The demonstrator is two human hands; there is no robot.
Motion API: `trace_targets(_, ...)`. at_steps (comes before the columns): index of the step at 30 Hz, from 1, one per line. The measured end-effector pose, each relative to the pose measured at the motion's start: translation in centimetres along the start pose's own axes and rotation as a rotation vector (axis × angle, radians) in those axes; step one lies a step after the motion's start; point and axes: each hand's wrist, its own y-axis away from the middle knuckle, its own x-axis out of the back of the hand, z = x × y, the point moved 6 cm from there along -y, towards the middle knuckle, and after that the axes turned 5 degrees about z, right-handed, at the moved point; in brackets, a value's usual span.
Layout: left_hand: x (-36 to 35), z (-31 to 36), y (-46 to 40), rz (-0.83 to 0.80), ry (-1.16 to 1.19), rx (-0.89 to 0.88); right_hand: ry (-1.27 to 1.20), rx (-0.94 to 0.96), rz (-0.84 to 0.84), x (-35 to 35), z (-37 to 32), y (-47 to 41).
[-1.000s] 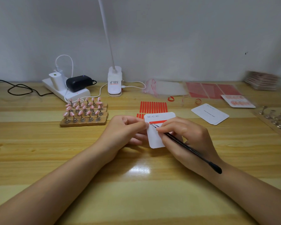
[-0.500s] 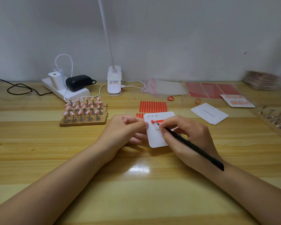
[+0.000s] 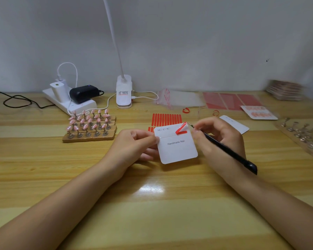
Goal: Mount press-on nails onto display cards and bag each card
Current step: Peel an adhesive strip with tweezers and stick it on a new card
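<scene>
Left hand (image 3: 134,144) pinches display card (image 3: 177,147); right hand (image 3: 220,136) grips tweezers (image 3: 224,148), peeling red liner (image 3: 181,129). I see pink nails (image 3: 89,123) all unmounted, bags (image 3: 179,99) unused.

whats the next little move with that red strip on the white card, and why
Probably keep pulling the red backing strip up and off to the right with the thin black tweezers. The strip is lifted in a V, only its right end still on the white "Handmade Nail" card. The left hand pinches the card's left edge, so it should hold while the right hand pulls.

White display card (image 3: 177,148) bears half-peeled red strip (image 3: 181,129).
</scene>
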Motion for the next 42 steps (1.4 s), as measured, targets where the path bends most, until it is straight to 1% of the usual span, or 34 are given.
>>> trace_targets(6, 0.1, 0.1, 0.1, 0.024, -0.033, -0.026, -0.044, -0.072, 0.1, 1.2, 1.1, -0.9)
trace_targets(11, 0.3, 0.1, 0.0, 0.064, -0.057, -0.054, -0.04, -0.101, 0.149, 2.1, 1.6, -1.5)
trace_targets(15, 0.2, 0.1, 0.1, 0.065, -0.091, -0.078, -0.033, -0.124, 0.184, 2.9, 2.1, -2.1)
trace_targets(21, 0.0, 0.1, 0.2, 0.056, -0.124, -0.116, 0.075, -0.149, 0.157, 3.9, 3.6, -3.2)
trace_targets(27, 0.1, 0.5, 0.2, 0.089, -0.191, -0.173, 0.196, -0.144, 0.039, 3.2, 4.4, -3.3)
trace_targets(30, 0.3, 0.4, 0.3, 0.096, -0.285, -0.253, 0.247, -0.13, -0.019, 2.8, 4.4, -3.3)
trace_targets(33, 0.3, 1.4, 0.5, 0.128, -0.419, -0.439, 0.289, -0.145, -0.064, 2.7, 4.7, -3.2)
trace_targets(36, 0.5, 2.0, 0.6, 0.161, -0.53, -0.591, 0.285, -0.133, 0.0, 3.2, 4.6, -3.1)
trace_targets(38, 0.4, 1.9, 0.6, 0.152, -0.584, -0.607, 0.285, -0.118, 0.047, 3.5, 4.5, -3.1)
trace_targets(41, 0.3, 1.6, 0.4, 0.143, -0.678, -0.602, 0.304, -0.127, 0.014, 3.3, 4.6, -3.0)
trace_targets(42, 0.3, 1.6, 0.4, 0.142, -0.706, -0.602, 0.297, -0.132, 0.033, 3.4, 4.6, -3.1)
